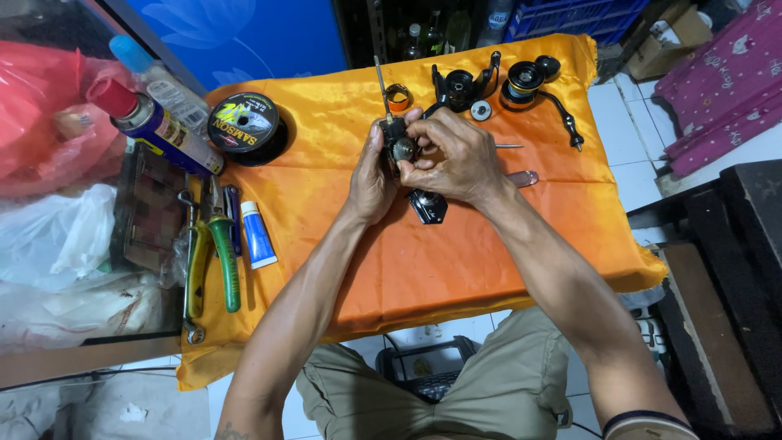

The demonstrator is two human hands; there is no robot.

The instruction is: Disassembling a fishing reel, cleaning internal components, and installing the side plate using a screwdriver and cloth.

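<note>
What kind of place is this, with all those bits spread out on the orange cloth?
Probably a small home repair bench for fishing reels: a dismantled black reel body in both hands, a round black spool of line, and green-handled pliers on the orange satin cloth.

cloth (456,261): we see orange satin-like fabric, shiny, creased
reel body (401,147): we read dark metal, glossy, held between left hand (371,175) and right hand (456,159)
shaft (380,85): thin bare metal, we think
crank handle (562,114): black, semi-gloss
line spool (244,124): glossy black plastic, we'd say, with a printed label
pliers (213,253): dull metal, grips in green and yellow rubbery plastic
tube (257,236): blue and white smooth plastic
spray can (159,126): glossy printed metal, red plastic cap
floor tiles (627,143): white, smooth
</note>
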